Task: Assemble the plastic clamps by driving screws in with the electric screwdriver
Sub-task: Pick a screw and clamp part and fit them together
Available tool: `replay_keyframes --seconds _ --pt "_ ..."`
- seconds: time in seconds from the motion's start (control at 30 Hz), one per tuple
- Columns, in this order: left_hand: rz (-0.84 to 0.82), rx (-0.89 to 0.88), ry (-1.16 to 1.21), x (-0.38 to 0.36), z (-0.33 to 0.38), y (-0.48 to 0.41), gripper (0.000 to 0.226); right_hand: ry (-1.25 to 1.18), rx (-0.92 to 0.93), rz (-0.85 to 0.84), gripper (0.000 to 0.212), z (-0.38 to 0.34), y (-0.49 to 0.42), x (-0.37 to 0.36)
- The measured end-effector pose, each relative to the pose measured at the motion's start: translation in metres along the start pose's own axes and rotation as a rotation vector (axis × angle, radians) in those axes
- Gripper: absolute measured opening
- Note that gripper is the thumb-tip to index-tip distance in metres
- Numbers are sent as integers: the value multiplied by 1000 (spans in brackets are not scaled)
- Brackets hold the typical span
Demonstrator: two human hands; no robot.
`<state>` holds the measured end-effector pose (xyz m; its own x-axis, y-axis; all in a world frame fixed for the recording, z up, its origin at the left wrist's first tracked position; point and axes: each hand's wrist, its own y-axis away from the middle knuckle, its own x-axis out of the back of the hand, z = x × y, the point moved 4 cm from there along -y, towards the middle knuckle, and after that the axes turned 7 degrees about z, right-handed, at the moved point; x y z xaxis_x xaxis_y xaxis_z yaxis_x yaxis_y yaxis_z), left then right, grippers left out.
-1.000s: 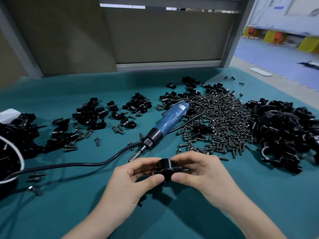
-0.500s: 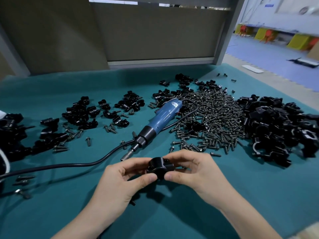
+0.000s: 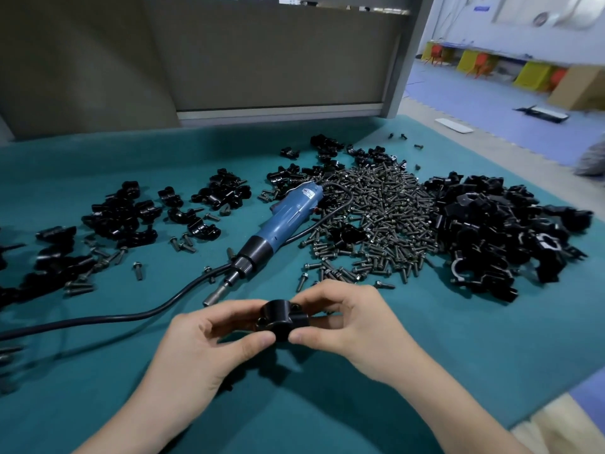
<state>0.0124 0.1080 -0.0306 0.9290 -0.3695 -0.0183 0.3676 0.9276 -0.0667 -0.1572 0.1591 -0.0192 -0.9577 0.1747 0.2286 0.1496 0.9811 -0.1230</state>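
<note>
Both hands hold one black plastic clamp point(image 3: 282, 319) just above the teal table mat point(image 3: 409, 381). My left hand point(image 3: 209, 342) pinches its left side between thumb and fingers. My right hand point(image 3: 347, 319) pinches its right side the same way. Small screw holes show on the clamp's top. The blue electric screwdriver point(image 3: 278, 224) lies on the mat behind my hands, its bit pointing toward my left hand. A big heap of dark screws point(image 3: 376, 224) lies to its right.
A large pile of black clamp parts point(image 3: 507, 231) lies at the right, smaller groups point(image 3: 121, 217) at the left and behind. The screwdriver's black cable point(image 3: 114, 317) runs left across the mat. Loose screws point(image 3: 137, 270) are scattered about. A grey partition point(image 3: 262, 60) closes the back.
Both hands keep their hold on the clamp and have barely shifted. The camera view has swung a little to the right.
</note>
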Motion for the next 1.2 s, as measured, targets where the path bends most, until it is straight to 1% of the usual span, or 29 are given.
replay_keyframes --seconds 0.07,0.1,0.13,0.17,0.2,0.23,0.27,0.33,0.4,0.47,0.5,0.57,0.63,0.73,0.8,0.83,0.87,0.93,1.0,1.07,1.1,1.2 --pt "8 -3 -5 -1 -1 0 36 41 11 -23 31 -5 0 9" --pt "13 1 -2 -1 -1 1 36 68 13 9 27 -7 -2 20" --pt "18 5 2 -1 -2 0 36 120 10 90 23 -7 -7 37" --pt "26 9 8 -1 -2 0 36 216 -6 212 21 -4 -12 59" --pt "38 12 13 0 -3 -1 36 360 -37 349 24 -1 -17 83" --pt "50 11 14 1 -3 -1 36 522 -83 449 27 4 -20 105" --pt "61 9 14 1 -4 -2 36 659 -139 496 28 8 -23 122" --pt "76 2 19 2 -4 -2 36 800 -215 521 27 20 -28 140" --pt "71 -1 19 0 -3 -2 37 882 -201 537 18 28 -38 143" --pt "57 -7 15 -1 -3 -2 36 961 -179 520 7 31 -48 137" --pt "56 -11 8 -1 -2 -2 36 981 -196 505 4 32 -53 133" --pt "58 -27 -12 -1 0 -1 34 1033 -262 501 4 34 -59 128" --pt "68 -49 -33 -1 3 -1 33 1139 -293 500 2 30 -62 123" --pt "79 -56 -72 1 4 1 31 1256 -245 490 8 19 -61 115" --pt "69 -49 -77 2 2 2 31 1215 -133 520 13 7 -58 110" --pt "66 -46 -81 3 0 3 31 1138 -56 513 15 -3 -55 103" --pt "68 -43 -92 4 -1 3 30 1025 19 470 16 -14 -51 92" --pt "70 -51 -130 3 -2 3 29 770 144 270 20 -40 -38 58" --pt "60 -86 -145 1 -1 4 26 629 275 45 22 -62 -21 18" --pt "53 -152 -181 -1 4 6 24 630 374 -89 19 -72 -10 -10" --pt "57 -199 -223 -1 7 7 24 650 402 -115 18 -74 -7 -17" --pt "78 -301 -334 0 14 8 25 692 455 -93 17 -74 -5 -23"
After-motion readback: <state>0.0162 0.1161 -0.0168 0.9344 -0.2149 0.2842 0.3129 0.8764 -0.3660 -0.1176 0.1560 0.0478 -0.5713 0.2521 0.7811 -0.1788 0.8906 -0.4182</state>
